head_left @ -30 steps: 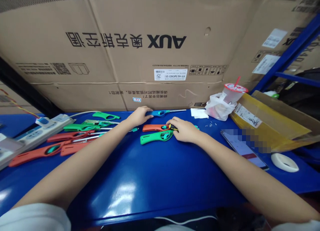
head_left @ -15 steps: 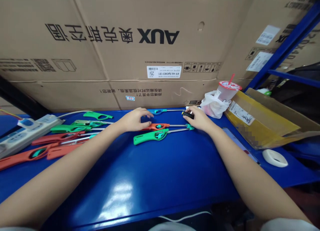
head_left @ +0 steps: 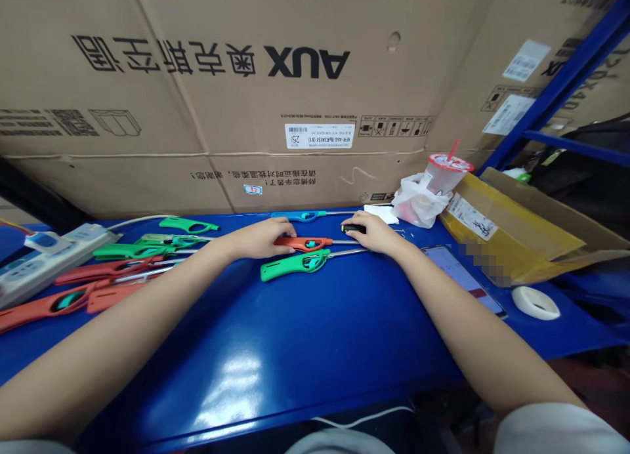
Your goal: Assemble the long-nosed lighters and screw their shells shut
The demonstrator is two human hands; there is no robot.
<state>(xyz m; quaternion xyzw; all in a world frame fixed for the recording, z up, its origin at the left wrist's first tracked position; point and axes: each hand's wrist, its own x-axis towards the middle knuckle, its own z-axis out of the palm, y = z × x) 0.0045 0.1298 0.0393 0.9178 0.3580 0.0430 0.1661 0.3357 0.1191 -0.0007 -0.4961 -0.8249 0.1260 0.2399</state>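
On the blue table [head_left: 305, 336] three long-nosed lighters lie in the middle: an orange lighter [head_left: 308, 243], a green lighter [head_left: 294, 264] in front of it, and a blue lighter [head_left: 299, 214] behind. My left hand [head_left: 258, 237] rests with curled fingers on the orange lighter's handle end. My right hand [head_left: 373, 231] is closed round a small black tool with a yellow band [head_left: 350, 228], held at the metal tube of the orange lighter.
A pile of several green and orange lighters [head_left: 118, 267] lies at the left beside a white power strip [head_left: 46, 257]. At the right are a phone [head_left: 460, 277], a tape roll [head_left: 535, 302], a bagged drink cup [head_left: 433, 191] and a yellow carton [head_left: 512, 237]. Large cardboard boxes [head_left: 275, 93] stand behind.
My left hand came off the blue lighter and settled on the orange lighter's handle. My right hand moved from the lighter handles to the right, to the tube ends, with the small tool.
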